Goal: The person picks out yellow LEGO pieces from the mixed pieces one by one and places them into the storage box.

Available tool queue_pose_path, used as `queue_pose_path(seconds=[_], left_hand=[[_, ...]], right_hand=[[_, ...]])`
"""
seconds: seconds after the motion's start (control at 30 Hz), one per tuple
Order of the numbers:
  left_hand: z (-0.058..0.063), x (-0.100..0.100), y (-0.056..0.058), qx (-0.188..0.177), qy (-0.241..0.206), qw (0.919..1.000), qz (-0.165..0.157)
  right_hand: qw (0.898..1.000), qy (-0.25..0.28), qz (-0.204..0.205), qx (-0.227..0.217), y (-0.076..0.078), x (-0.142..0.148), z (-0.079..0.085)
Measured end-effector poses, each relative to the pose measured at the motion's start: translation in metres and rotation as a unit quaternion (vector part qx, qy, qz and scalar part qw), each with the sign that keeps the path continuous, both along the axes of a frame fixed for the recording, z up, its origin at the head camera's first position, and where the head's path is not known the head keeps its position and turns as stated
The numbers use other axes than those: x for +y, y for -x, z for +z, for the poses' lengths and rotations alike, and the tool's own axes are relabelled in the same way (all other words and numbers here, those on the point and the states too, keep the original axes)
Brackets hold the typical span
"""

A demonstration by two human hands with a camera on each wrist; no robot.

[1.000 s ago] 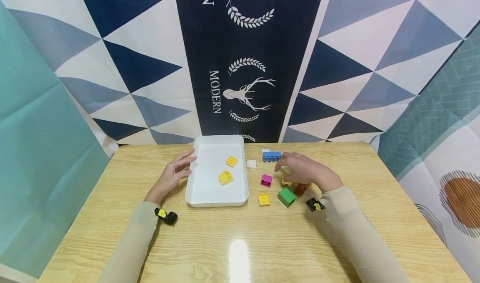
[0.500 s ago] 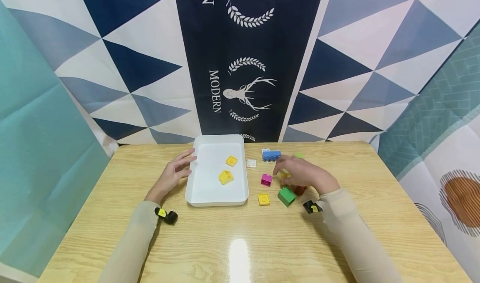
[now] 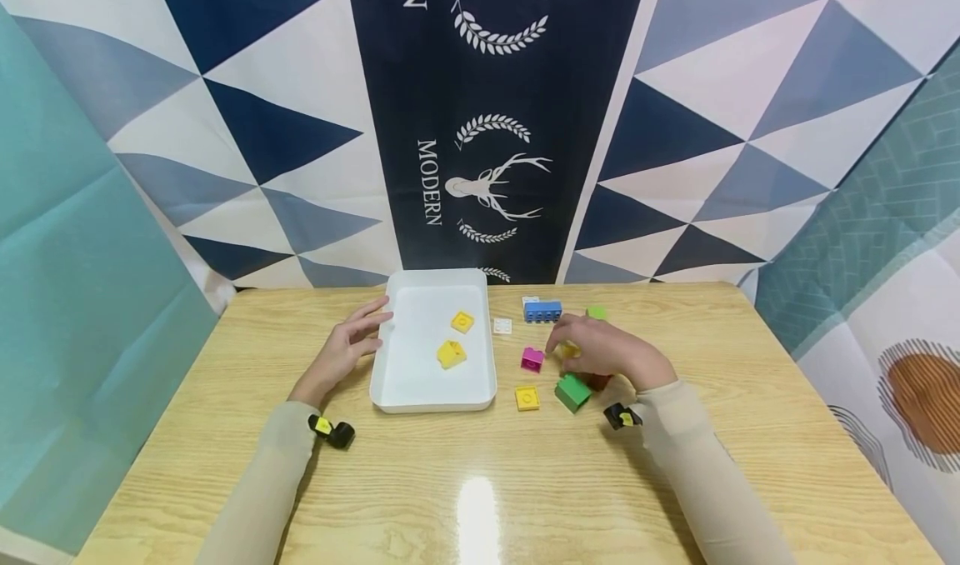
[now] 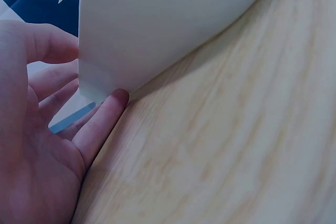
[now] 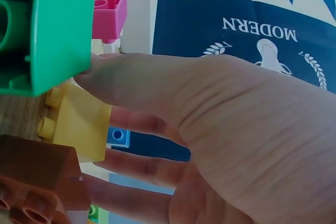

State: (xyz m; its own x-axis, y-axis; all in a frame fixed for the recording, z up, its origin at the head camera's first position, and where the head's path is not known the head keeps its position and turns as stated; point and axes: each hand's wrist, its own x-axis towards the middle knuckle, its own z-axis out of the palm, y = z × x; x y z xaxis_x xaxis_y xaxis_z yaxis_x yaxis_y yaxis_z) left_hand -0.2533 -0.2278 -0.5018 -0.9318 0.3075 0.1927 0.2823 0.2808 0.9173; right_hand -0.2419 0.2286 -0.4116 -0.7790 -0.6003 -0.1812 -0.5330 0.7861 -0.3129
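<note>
The right hand (image 3: 606, 348) had shifted slightly left, baring the lime block (image 3: 597, 312). The left hand (image 3: 347, 347), fingers apart, touched the tray (image 3: 405, 369). A yellow block (image 5: 81, 127) lay under the nearer, right hand, between thumb and fingers; grip and long axis unclear.

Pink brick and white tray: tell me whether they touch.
Apart. The head view shows it: a strip of wooden tabletop lies visible between the pink brick and the right wall of the white tray.
</note>
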Motion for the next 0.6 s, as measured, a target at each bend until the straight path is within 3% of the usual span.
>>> queue_pose_path(seconds=[0.6], left_hand=[[0.0028,0.0002,-0.0021,0.002,0.005,1.0,0.001]], right_hand=[[1.0,-0.008,-0.007,-0.008,0.0015,0.0009,-0.0084]])
